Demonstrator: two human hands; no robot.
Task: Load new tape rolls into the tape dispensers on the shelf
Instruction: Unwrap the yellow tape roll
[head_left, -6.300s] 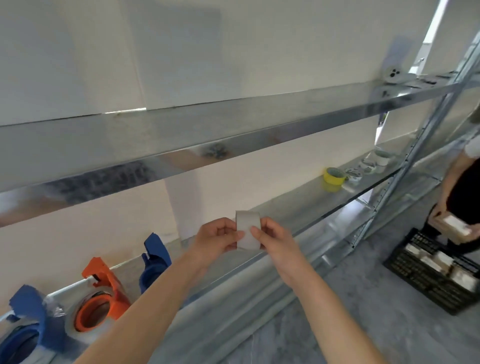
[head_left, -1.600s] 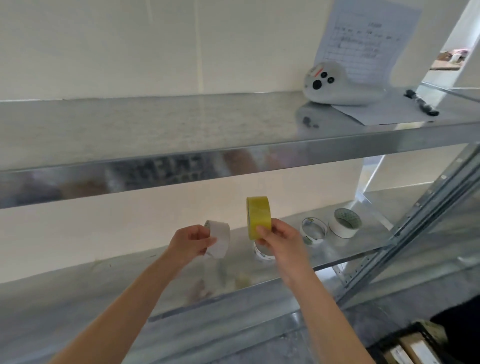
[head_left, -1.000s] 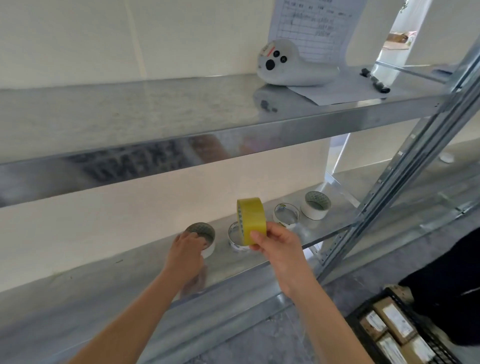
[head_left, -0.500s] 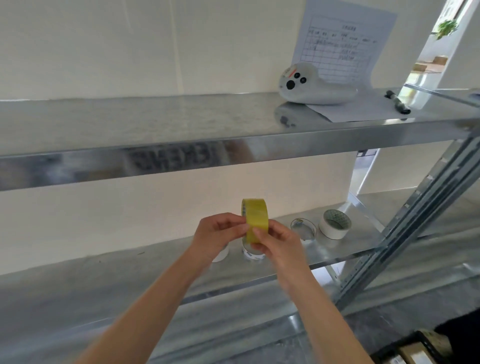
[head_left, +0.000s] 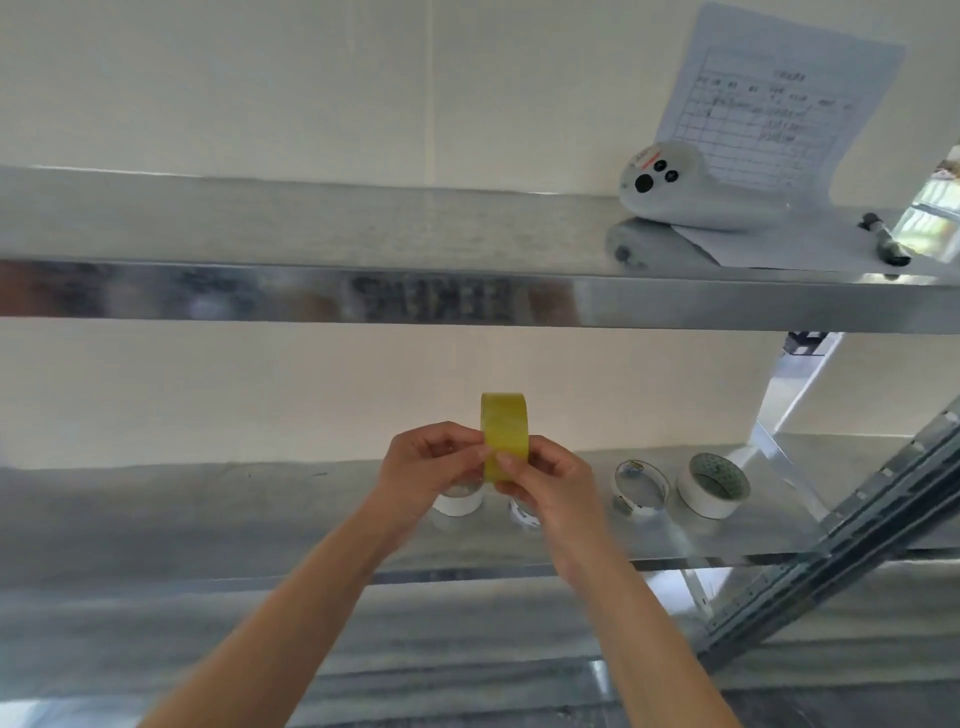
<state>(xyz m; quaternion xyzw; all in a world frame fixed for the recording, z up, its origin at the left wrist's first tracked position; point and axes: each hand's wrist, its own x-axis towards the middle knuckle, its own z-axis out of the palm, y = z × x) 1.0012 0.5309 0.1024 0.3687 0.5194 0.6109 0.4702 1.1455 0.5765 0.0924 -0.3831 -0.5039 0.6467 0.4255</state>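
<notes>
Lower metal shelf (head_left: 182, 514) is carrying a row of loose rolls, white roll (head_left: 714, 486) sitting rightmost. Left hand (head_left: 431, 467) and right hand (head_left: 550, 483) are meeting in the air in front of it, fingers curling and clamping the yellow tape roll (head_left: 505, 426) from both sides. Roll is standing on edge; thumbs appear to be pressing its outer face, blur limiting certainty.

You can read nothing here: the paper sheet (head_left: 769, 104) propped behind the white device (head_left: 691, 192) shows a ruled table of blurred writing, the device bears an illegible red mark, and the tape roll (head_left: 714, 486) below it has unreadable core print.
</notes>
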